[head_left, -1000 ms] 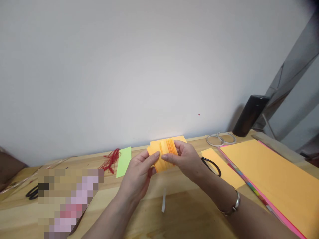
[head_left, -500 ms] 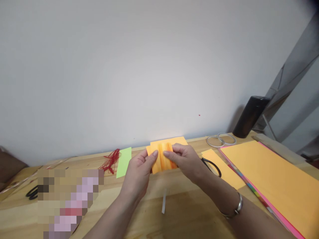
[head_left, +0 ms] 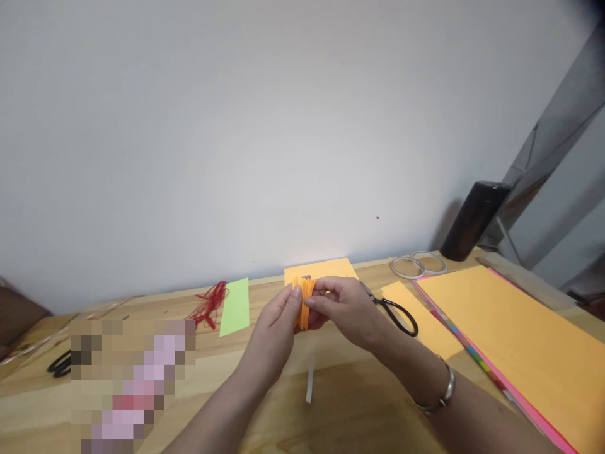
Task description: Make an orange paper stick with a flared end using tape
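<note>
Between my two hands, above the wooden table (head_left: 265, 410), is a piece of orange paper (head_left: 304, 306) pleated into narrow upright folds. My left hand (head_left: 278, 321) pinches its left side, thumb in front and fingers behind. On the other side, my right hand (head_left: 343, 309) grips the paper's right edge between thumb and fingers. Behind the hands lies a flat orange sheet (head_left: 321, 268), partly covered by them. A narrow white strip (head_left: 310, 384) lies on the table below the hands.
Red string (head_left: 210, 306) and a green paper piece (head_left: 235, 308) lie to the left. Black-handled scissors (head_left: 401, 317) rest on orange paper (head_left: 437, 334) at right, near two tape rings (head_left: 407, 267), a stack of coloured sheets (head_left: 529, 340) and a black cylinder (head_left: 475, 221).
The orange paper has been squeezed from a wider, partly spread shape into a narrow bundle of pleats. My hands have drawn closer together.
</note>
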A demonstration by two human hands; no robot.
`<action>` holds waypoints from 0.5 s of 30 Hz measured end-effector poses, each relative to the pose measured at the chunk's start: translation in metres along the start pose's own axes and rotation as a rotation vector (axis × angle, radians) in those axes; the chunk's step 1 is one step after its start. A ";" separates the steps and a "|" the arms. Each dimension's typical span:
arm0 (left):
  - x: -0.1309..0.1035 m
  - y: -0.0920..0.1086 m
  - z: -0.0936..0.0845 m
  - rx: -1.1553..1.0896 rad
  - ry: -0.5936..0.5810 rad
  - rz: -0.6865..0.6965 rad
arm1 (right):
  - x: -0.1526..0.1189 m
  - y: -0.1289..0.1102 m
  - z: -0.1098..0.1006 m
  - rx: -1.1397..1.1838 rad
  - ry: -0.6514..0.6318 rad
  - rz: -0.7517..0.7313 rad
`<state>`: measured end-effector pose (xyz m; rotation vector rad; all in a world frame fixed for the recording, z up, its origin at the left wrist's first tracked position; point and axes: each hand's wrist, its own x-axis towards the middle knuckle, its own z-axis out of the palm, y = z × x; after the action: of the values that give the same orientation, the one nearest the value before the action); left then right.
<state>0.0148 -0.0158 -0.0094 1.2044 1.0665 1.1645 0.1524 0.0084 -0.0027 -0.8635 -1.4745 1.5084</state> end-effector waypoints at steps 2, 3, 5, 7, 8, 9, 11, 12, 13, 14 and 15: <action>0.000 0.001 0.001 0.059 0.020 0.014 | 0.000 -0.001 0.000 0.033 -0.022 0.020; 0.000 0.001 0.002 0.086 0.028 0.019 | 0.000 -0.002 0.000 0.036 -0.036 0.027; 0.000 0.003 0.002 0.123 0.025 0.021 | -0.001 -0.003 0.000 -0.020 -0.053 0.009; 0.000 0.003 0.002 0.150 0.017 0.020 | -0.002 -0.005 -0.001 -0.140 -0.039 -0.062; 0.000 0.003 0.001 0.161 0.016 0.017 | -0.002 -0.005 -0.001 -0.207 -0.024 -0.112; 0.000 0.002 0.000 0.165 0.017 0.012 | -0.003 -0.005 -0.002 -0.273 -0.002 -0.161; 0.000 0.001 -0.002 0.136 0.010 -0.006 | -0.003 -0.004 -0.004 -0.390 0.075 -0.226; 0.001 0.001 -0.002 0.104 -0.006 -0.019 | -0.003 -0.004 -0.005 -0.433 0.120 -0.238; 0.001 0.000 -0.003 0.065 -0.028 -0.034 | -0.002 -0.003 -0.007 -0.460 0.170 -0.239; 0.001 0.000 -0.003 0.027 -0.057 -0.050 | -0.002 -0.002 -0.009 -0.475 0.215 -0.236; 0.001 0.001 -0.004 -0.005 -0.090 -0.070 | -0.002 -0.002 -0.010 -0.478 0.250 -0.238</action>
<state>0.0111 -0.0148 -0.0090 1.1946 1.0293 1.0493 0.1626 0.0111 -0.0015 -1.0648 -1.7042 0.8497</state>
